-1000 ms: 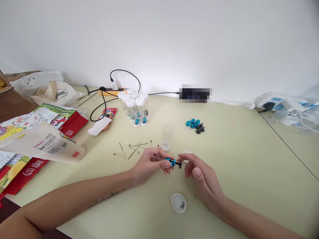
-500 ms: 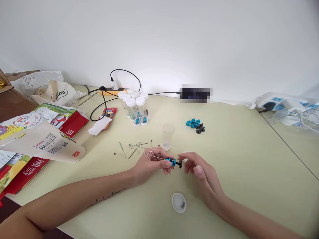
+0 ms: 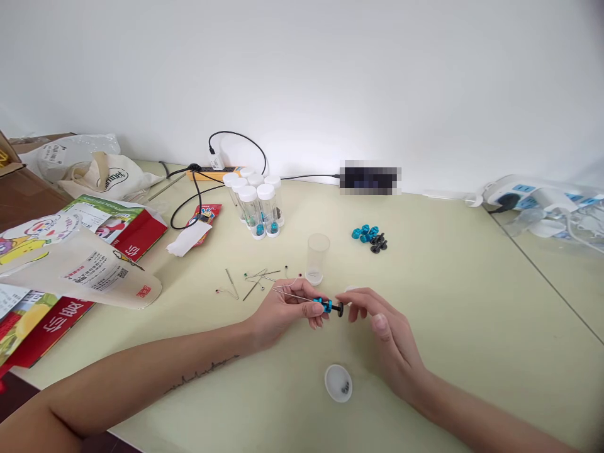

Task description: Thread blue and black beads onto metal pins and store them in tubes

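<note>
My left hand (image 3: 299,303) is closed, pinching a small blue spool-shaped piece (image 3: 323,305) between thumb and fingers. A black pin with a round disc end (image 3: 340,309) sticks out of its right side, and a thin bent wire (image 3: 299,294) runs from its left side over the hand. My right hand (image 3: 382,330) is open, its index fingertip close to the black disc; whether they touch I cannot tell. Beyond my hands stands a clear tube (image 3: 318,258). Nearer me, a white cap (image 3: 336,379) holds several tiny dark metal parts.
Several bent wires (image 3: 259,277) lie left of the tube. Capped tubes (image 3: 257,204) stand behind them. Blue pieces (image 3: 365,233) and black pins (image 3: 379,242) form a pile at the back right. A plastic cup (image 3: 104,270) lies at left; a power strip (image 3: 528,195) is far right.
Almost nothing differs. The right thumb has shifted slightly, and the black disc sits a touch further left and higher.
</note>
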A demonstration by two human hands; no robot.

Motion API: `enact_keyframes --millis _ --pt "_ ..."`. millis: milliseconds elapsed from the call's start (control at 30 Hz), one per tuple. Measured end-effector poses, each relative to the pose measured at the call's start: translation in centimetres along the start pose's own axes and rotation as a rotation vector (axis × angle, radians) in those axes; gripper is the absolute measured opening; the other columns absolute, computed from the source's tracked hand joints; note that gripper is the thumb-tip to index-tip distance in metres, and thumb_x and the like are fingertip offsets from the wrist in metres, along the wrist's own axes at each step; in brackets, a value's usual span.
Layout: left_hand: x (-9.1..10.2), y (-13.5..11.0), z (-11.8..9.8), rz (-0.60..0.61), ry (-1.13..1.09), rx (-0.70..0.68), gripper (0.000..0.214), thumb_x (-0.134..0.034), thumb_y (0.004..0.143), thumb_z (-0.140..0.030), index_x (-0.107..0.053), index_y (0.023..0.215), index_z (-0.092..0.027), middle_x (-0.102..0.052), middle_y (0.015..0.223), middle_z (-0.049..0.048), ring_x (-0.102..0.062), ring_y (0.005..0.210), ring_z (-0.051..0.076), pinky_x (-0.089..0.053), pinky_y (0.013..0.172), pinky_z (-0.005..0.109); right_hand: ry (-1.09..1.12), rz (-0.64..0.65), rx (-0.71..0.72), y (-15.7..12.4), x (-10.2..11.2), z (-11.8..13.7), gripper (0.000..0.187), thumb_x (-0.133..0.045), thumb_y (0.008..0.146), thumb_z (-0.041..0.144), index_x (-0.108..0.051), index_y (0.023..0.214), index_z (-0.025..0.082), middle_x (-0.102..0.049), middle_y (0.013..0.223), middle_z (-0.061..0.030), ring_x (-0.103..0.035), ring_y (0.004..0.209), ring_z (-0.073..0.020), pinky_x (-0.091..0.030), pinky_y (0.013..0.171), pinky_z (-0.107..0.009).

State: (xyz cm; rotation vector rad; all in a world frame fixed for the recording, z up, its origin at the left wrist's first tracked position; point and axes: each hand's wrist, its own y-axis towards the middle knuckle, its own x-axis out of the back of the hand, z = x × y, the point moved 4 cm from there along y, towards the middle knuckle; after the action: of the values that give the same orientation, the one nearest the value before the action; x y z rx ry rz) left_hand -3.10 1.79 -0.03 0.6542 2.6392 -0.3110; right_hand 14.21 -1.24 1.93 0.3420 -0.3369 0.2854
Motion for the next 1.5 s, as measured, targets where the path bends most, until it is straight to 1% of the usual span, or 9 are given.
enact_keyframes --millis 433,600,833,933,1000,1167,1233,1333,1500 --pt "-0.4 0.0 -0.1 0.053 0.028 -0.002 0.018 -0.076 0.069 -0.022 -0.067 0.08 -0.01 -0.069 0.07 0.0058 -0.063 0.058 0.013 -0.049 0.053 0.024 -0.154 0.064 -0.046 0.1 -0.5 0.1 0.032 -0.03 0.099 0.035 -0.057 0.087 0.023 -0.054 0.076 -0.0023 -0.049 0.07 -0.0162 -0.039 0.063 -0.029" --pt "-0.2 0.0 -0.1 0.025 0.017 -0.005 0.017 -0.075 0.071 -0.022 -0.067 0.082 -0.012 -0.069 0.071 0.005 -0.062 0.058 0.011 -0.05 0.057 0.024 -0.197 0.036 -0.118 0.1 -0.6 0.3 0.015 -0.046 0.093 0.036 -0.049 0.104 0.026 -0.055 0.091 -0.0037 -0.051 0.076 -0.0154 -0.037 0.046 -0.021" --pt "-0.4 0.0 -0.1 0.059 0.024 -0.014 0.016 -0.075 0.07 -0.02 -0.068 0.081 -0.01 -0.069 0.07 0.0056 -0.063 0.058 0.012 -0.05 0.054 0.023 -0.25 0.128 -0.054 0.2 -0.9 0.3 0.021 -0.035 0.098 0.031 -0.05 0.085 0.023 -0.053 0.079 -0.0012 -0.049 0.07 -0.0147 -0.041 0.062 -0.027" --pt "-0.2 0.0 -0.1 0.027 0.017 -0.013 0.017 -0.075 0.071 -0.021 -0.067 0.082 -0.011 -0.069 0.07 0.0051 -0.062 0.058 0.011 -0.049 0.056 0.023 -0.223 0.079 -0.069 0.2 -0.7 0.2 0.009 -0.043 0.095 0.031 -0.046 0.101 0.025 -0.054 0.095 -0.0037 -0.05 0.075 -0.0149 -0.043 0.064 -0.027" --pt "-0.2 0.0 -0.1 0.021 0.016 -0.007 0.017 -0.075 0.071 -0.022 -0.067 0.082 -0.011 -0.069 0.069 0.0046 -0.062 0.058 0.011 -0.049 0.056 0.023 -0.212 0.062 -0.053 0.2 -0.6 0.4 0.021 -0.046 0.093 0.033 -0.042 0.112 0.025 -0.053 0.101 -0.0056 -0.051 0.078 -0.0161 -0.045 0.066 -0.028" --pt "-0.4 0.0 -0.1 0.032 0.034 -0.001 0.021 -0.077 0.068 -0.024 -0.067 0.081 -0.011 -0.069 0.07 0.0055 -0.063 0.058 0.013 -0.05 0.054 0.024 -0.204 0.127 -0.023 0.1 -0.9 0.3 0.018 -0.034 0.098 0.031 -0.049 0.092 0.024 -0.053 0.087 -0.0033 -0.05 0.074 -0.016 -0.043 0.067 -0.029" --pt "-0.3 0.0 -0.1 0.008 0.035 0.005 0.022 -0.078 0.068 -0.025 -0.067 0.081 -0.011 -0.069 0.069 0.0056 -0.062 0.057 0.012 -0.05 0.055 0.024 -0.204 0.08 -0.038 0.0 -0.8 0.2 0.01 -0.039 0.096 0.031 -0.047 0.099 0.024 -0.052 0.096 -0.0047 -0.05 0.074 -0.0157 -0.043 0.066 -0.029" --pt "-0.2 0.0 -0.1 -0.008 0.032 0.009 0.023 -0.078 0.067 -0.026 -0.067 0.081 -0.011 -0.069 0.069 0.0057 -0.062 0.056 0.012 -0.05 0.056 0.024 -0.21 0.025 -0.041 0.0 -0.6 0.2 0.029 -0.05 0.091 0.034 -0.038 0.115 0.025 -0.048 0.106 -0.0067 -0.049 0.074 -0.0154 -0.044 0.065 -0.03" --pt "-0.4 0.0 -0.1 0.03 0.031 -0.007 0.021 -0.077 0.068 -0.023 -0.067 0.081 -0.011 -0.068 0.068 0.0046 -0.063 0.058 0.012 -0.05 0.054 0.023 -0.196 0.115 -0.054 -0.1 -1.1 0.0 0.009 -0.039 0.097 0.029 -0.047 0.095 0.025 -0.049 0.093 -0.0025 -0.046 0.069 -0.0142 -0.041 0.064 -0.028"
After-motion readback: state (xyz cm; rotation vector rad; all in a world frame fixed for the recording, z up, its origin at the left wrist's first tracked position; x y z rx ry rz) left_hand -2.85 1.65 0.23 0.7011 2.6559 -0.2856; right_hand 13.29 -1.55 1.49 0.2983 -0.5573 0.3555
